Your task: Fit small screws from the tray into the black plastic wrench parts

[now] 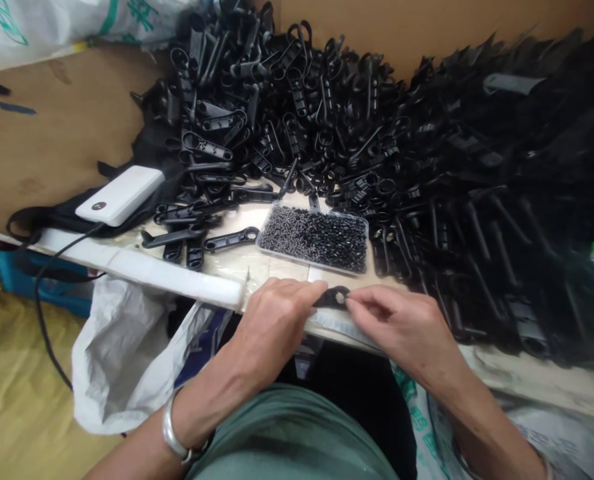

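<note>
My left hand is closed around a black plastic part with a round hole at its end, held over the table's front edge. At that holed end, the fingertips of my right hand are pinched together; whether they grip the part or some tiny piece there is too small to tell. Just beyond the hands sits a clear plastic box filled with small dark and grey pieces. Left of the box lies a loose black plastic handle-like part.
A large heap of black plastic parts covers the back and right of the table. On the left rests a white power bank with a black cable. A white sack hangs below the table edge. Cardboard walls the left and back.
</note>
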A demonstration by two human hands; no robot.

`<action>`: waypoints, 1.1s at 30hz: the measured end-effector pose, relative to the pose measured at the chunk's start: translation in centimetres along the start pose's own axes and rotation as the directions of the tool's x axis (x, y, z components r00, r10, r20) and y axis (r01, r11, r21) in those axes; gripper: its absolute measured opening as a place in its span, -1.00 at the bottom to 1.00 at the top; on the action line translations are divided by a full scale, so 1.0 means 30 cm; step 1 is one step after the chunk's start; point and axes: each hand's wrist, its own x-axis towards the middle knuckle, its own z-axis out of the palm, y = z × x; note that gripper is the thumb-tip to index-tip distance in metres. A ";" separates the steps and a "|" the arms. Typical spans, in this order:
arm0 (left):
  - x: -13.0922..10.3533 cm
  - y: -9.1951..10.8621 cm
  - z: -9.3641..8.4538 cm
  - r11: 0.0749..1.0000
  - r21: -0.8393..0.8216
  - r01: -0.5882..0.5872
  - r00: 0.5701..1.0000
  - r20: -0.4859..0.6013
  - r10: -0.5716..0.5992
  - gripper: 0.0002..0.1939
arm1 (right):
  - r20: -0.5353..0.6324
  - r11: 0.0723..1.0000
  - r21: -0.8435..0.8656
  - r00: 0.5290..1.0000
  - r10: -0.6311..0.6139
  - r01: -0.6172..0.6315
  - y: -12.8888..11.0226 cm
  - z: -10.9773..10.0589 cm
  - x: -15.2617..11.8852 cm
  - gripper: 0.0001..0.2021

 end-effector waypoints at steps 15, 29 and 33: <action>-0.007 -0.013 0.015 0.995 -0.094 0.024 0.998 -0.047 -0.028 -0.69 | 0.120 0.838 -0.435 0.944 -0.308 0.329 -0.032 0.020 -0.008 -0.81; -0.007 -0.020 0.027 0.959 -0.279 -0.051 0.998 -0.036 0.043 -0.75 | 0.300 0.990 -0.137 0.952 0.069 -0.028 -0.068 -0.007 0.029 -0.74; -0.008 -0.024 0.024 0.958 -0.280 -0.069 0.997 -0.006 0.070 -0.79 | 0.320 0.977 -0.097 0.924 0.210 -0.188 -0.058 -0.011 0.043 -0.77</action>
